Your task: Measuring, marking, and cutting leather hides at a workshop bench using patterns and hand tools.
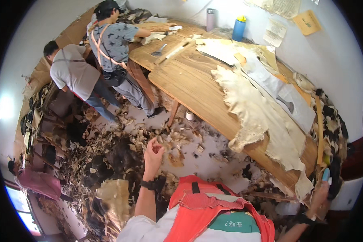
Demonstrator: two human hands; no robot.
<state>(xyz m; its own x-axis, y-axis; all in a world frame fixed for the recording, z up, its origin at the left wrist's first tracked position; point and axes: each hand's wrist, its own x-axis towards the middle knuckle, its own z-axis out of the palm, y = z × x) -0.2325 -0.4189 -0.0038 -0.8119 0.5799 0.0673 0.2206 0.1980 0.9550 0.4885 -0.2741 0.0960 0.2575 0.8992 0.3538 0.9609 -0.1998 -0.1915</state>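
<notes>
My left hand is raised in front of me, away from the table, its fingers loosely curled and a little apart from the thumb. Nothing shows in it. Far to the right, by the table's end, my right hand grips a small light-blue object with a whitish part; its kind is too small to tell. A large cream-coloured hide with ragged edges lies along the wooden table. One torn corner of it hangs over the edge near my right hand.
Scraps of hide litter the floor. Two people stand at the far left, and another person is at the left rim. A blue bottle and a mauve flask stand by the wall. A wooden strip leans at the right.
</notes>
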